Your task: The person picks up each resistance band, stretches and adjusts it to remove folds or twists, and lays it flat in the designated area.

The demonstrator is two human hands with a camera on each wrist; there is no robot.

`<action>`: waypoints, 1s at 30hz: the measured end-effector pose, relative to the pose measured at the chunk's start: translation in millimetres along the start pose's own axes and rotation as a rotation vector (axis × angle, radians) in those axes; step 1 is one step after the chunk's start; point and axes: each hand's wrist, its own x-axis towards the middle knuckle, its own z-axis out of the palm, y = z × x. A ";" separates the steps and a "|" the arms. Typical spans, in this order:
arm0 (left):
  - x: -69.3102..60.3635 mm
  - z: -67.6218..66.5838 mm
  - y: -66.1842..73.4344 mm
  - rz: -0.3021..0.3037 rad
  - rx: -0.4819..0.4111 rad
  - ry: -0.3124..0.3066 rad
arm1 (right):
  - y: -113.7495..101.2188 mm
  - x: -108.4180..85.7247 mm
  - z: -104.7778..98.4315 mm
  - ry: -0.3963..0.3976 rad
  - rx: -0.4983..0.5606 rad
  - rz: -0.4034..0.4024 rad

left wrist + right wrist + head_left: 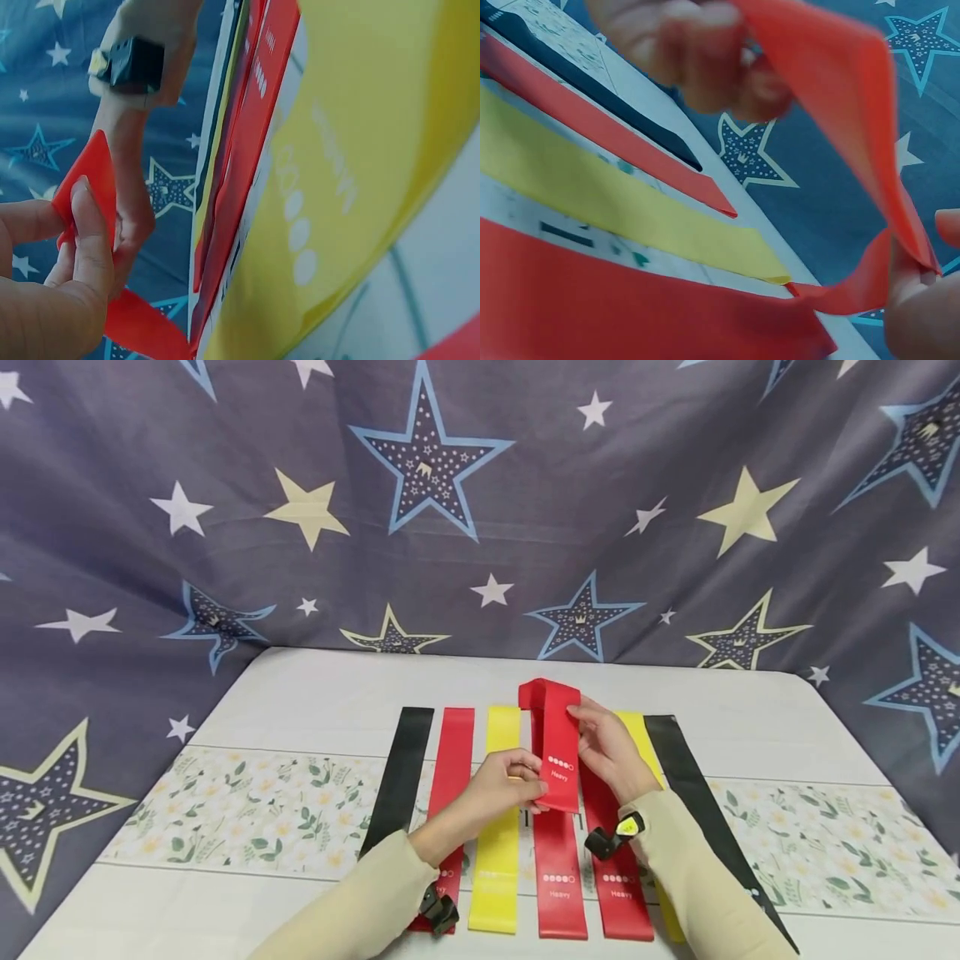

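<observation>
A red resistance band (561, 743) printed "Heavy" is held up off the table, bent over at its top. My left hand (504, 785) pinches its lower end between thumb and fingers; the left wrist view shows this pinch on the red band (90, 187) closely. Higher up, my right hand (611, 747) grips the band's right edge, thumb on the near side. In the right wrist view the red band (855, 97) stretches between both hands, and part of it trails down behind. Directly below lies another red band (558, 881), also marked "Heavy".
Flat bands lie side by side: a black band (405, 760), a red band (453, 752) and a yellow band (495, 860) leftward; a red band (626, 902), a yellow band (633, 727) and a black band (697, 802) rightward. The white table (330, 693) meets a star-patterned curtain (262, 577).
</observation>
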 end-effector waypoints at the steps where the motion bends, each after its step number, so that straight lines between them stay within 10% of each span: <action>1: -2.1 1.0 -0.4 -0.002 0.000 -0.002 | -2.1 -0.1 -0.2 -0.001 0.005 -0.001; 14: -22.5 19.7 -2.5 -0.040 -0.037 -0.053 | -29.6 -5.5 -0.6 0.041 -0.036 -0.042; 19: -31.2 33.8 -1.0 -0.050 -0.060 -0.113 | -33.8 -7.4 -7.6 0.052 -0.159 -0.030; 30: -40.5 65.1 -1.8 -0.050 -0.110 -0.258 | -47.6 -14.3 -31.2 0.090 -0.083 -0.054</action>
